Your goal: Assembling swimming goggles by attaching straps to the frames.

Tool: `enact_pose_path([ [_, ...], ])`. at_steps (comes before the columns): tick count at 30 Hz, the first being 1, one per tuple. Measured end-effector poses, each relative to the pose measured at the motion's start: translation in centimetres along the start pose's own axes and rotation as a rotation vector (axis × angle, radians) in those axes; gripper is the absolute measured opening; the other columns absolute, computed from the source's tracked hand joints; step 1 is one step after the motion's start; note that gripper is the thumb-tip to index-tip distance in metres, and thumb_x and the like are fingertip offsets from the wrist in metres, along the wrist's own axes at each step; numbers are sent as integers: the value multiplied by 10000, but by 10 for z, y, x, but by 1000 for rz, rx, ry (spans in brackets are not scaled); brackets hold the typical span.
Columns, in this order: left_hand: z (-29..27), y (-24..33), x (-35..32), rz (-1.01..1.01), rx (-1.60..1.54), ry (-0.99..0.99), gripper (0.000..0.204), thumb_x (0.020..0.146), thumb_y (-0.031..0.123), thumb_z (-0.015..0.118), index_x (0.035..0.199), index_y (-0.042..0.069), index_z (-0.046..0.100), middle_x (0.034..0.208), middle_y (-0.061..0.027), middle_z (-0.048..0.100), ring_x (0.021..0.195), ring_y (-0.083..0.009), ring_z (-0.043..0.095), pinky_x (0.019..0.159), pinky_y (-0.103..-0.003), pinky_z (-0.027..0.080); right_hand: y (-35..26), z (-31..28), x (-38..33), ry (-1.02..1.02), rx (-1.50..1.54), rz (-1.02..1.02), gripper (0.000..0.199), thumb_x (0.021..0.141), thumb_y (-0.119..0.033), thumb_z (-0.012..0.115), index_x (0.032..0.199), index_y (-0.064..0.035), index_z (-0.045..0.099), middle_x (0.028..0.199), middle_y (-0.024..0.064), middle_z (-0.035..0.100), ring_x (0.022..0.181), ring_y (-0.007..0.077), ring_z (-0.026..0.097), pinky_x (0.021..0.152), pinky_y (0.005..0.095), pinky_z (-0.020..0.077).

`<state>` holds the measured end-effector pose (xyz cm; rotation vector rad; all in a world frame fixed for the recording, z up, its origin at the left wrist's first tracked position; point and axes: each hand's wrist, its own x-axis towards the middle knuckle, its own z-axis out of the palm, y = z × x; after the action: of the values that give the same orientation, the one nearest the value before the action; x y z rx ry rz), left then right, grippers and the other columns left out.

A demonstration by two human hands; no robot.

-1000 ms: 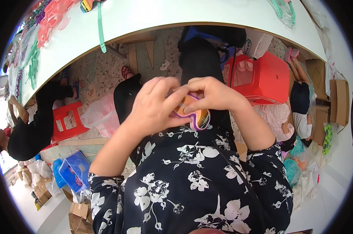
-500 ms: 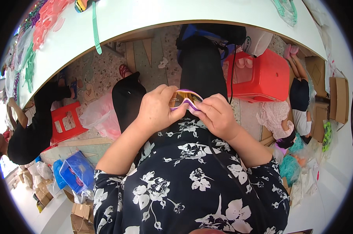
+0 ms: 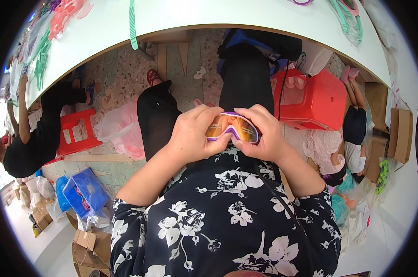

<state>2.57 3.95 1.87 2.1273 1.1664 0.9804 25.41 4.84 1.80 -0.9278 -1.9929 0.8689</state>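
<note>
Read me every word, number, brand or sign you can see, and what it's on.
Goggles: small pale print, not copied out.
White bag by the red stool: dark green printed mark, too small to read surely.
White packaging, lower right: red mark, too small to read.

One wide fisheye view, looking down from the wearer's head.
From where I stand, it's the left-hand camera of a pair worn side by side, pointing down at the lap, upright and unmirrored. The flowered top (image 3: pixel 218 203) fills six o'clock, close under the lens; the left hand (image 3: pixel 193 134) and right hand (image 3: pixel 263 134) sit near the middle, also close, with forearms (image 3: pixel 146 177) running in from about eight and four. Across twelve, the counter (image 3: pixel 186 13) bends into an arch from ten to two. Farther off, the seated co-worker (image 3: pixel 31 150) at nine leans sideways with the lens's curve, and the corners round off into black.
</note>
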Motion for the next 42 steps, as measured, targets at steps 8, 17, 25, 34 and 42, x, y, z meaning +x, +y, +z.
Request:
enact_pose_path([
  [8,-24,11,9,165,98,51,482,687,283,882,1073,66,692,929,-82,679,870,-279,669,808,-405,523,4,7,-10,90,49,104,410,655,-151,804,1016,5,688,822,107,614,692,225,594,637,304,497],
  [17,-17,5,-2,251,-97,44,251,690,148,879,873,68,726,836,-53,652,788,-246,650,718,-360,509,7,11,-10,78,123,82,372,643,-128,794,976,-2,684,796,101,612,679,222,576,626,303,482],
  [25,-6,-3,-10,174,19,42,319,730,224,852,971,76,705,945,-76,640,904,-274,632,815,-394,484,14,18,-16,119,66,107,402,624,-145,807,983,-11,685,782,99,601,660,230,582,606,309,485],
  [34,4,-13,0,30,95,-204,514,837,438,744,1171,68,616,1081,-126,601,937,-318,628,822,-432,508,21,16,-15,98,-15,85,497,620,-172,774,1069,15,671,840,111,600,704,240,590,645,314,496],
  [42,18,-19,11,-23,9,-187,428,833,361,759,1084,49,607,947,-106,603,728,-281,657,633,-384,548,34,12,-10,19,48,117,494,626,-204,812,1060,-20,664,829,102,590,693,258,600,627,339,499],
])
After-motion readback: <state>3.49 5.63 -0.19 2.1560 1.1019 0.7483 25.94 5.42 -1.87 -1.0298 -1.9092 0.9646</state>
